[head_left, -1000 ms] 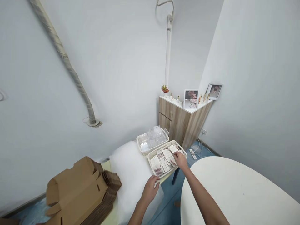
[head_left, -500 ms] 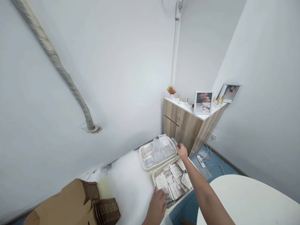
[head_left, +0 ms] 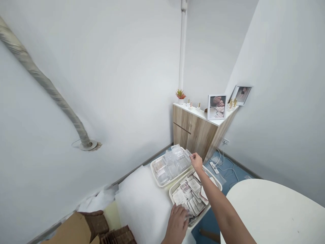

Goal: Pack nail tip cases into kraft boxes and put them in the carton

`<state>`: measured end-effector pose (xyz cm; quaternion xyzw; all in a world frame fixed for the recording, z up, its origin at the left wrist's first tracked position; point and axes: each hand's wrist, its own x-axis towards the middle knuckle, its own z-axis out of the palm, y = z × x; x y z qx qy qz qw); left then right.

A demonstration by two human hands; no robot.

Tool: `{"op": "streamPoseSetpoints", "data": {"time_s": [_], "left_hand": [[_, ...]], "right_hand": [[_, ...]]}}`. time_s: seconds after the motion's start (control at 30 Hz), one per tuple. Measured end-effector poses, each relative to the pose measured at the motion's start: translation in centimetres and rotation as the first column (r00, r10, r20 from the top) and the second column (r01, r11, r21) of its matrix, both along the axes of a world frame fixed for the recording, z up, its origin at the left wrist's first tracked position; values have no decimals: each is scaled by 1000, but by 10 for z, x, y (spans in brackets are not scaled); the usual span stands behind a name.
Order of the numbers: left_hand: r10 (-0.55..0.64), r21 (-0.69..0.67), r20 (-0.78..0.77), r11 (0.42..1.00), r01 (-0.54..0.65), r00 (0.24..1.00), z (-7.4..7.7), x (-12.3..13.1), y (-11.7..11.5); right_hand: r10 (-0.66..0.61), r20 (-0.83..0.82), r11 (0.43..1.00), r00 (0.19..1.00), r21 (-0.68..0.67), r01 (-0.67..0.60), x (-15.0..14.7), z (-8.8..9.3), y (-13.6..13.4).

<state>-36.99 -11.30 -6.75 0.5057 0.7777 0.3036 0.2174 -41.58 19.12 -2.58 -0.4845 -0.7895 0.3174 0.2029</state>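
Observation:
My right hand [head_left: 196,162] pinches the edge of a clear plastic box [head_left: 188,153] at the right end of the far white basket [head_left: 155,177]. Several similar clear boxes [head_left: 172,164] fill that basket. The near white basket [head_left: 217,184] holds many flat white cards in packets [head_left: 194,185], some showing nail-shaped pieces. Over its front left corner, my left hand [head_left: 177,220] has its fingers curled on a see-through plastic piece [head_left: 187,210], partly hidden by the fingers.
White foam sheets [head_left: 142,200] lie left of the baskets, with brown cardboard boxes [head_left: 73,230] beyond them. A white round-edged table [head_left: 271,210] stands at right. Behind is a wood-grain cabinet [head_left: 195,130] with picture frames and a plant. A power strip [head_left: 214,167] lies on the floor.
My right fingers have closed on the clear box's edge, where they were looser before. My left hand stays at the near basket's corner. The view has shifted slightly.

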Motion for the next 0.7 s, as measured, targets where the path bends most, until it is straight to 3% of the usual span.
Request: {"op": "streamPoseSetpoints", "data": {"time_s": [0.07,0.17,0.27,0.33,0.43,0.53,0.6,0.7], "left_hand": [[61,44,79,997,-65,995,3,-8,8],[145,115,338,974,-193,930,14,-23,29],[189,147,673,913,-380,715,38,-30,52],[124,157,830,883,-442,543,56,-24,64],[-27,151,961,885,-440,276,79,5,77],[-131,145,989,883,-446,64,89,51,84],[-165,152,986,884,-442,7,89,87,86],[-185,176,983,918,-355,9,83,141,86]], "right_hand": [[25,-96,998,995,59,-19,19,9,-18],[89,-189,990,978,127,-65,54,26,-55],[158,-257,975,953,193,-109,91,40,-97],[192,-286,960,939,254,-120,116,44,-123],[230,-308,933,923,340,-119,156,45,-151],[216,-347,919,913,388,-70,202,47,-168],[173,-371,935,912,352,-34,238,51,-174],[87,-452,986,888,165,-13,300,58,-179]]}}
